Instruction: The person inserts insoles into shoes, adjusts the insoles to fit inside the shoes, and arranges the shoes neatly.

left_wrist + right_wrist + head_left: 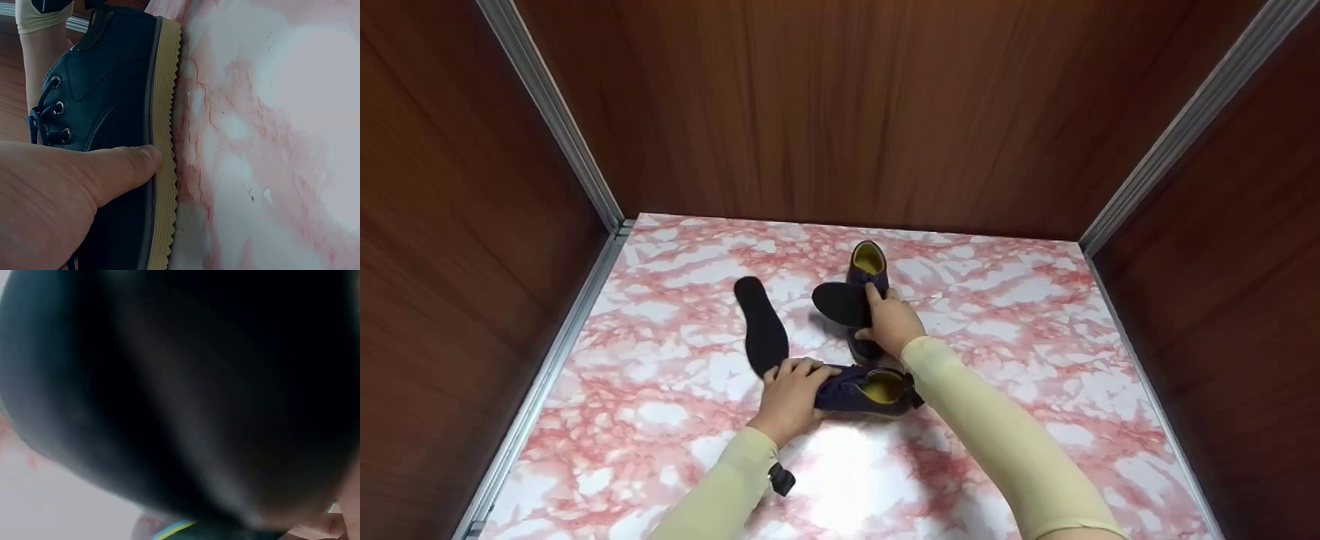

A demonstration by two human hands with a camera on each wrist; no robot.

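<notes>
My left hand [791,399] grips the toe end of the nearer navy lace-up shoe [844,397], which stands crosswise with its yellow-lined opening to the right. In the left wrist view the thumb presses the edge of the shoe's ribbed tan sole [163,185]. My right hand [895,324] holds a black insole [836,302] above the farther shoe [856,270], whose opening faces the back wall. The insole covers part of that shoe. Blurred, dark material [225,382] fills most of the right wrist view. A second black insole [765,330] lies left of the shoes, its lower end near my left fingers.
The red-and-white marbled tabletop [675,442] carries the shoes and insoles. Brown wood-grain panels [840,112] stand behind and on both sides, with metal rails [559,112] along their joints. A black band piece [781,478] is at my left wrist.
</notes>
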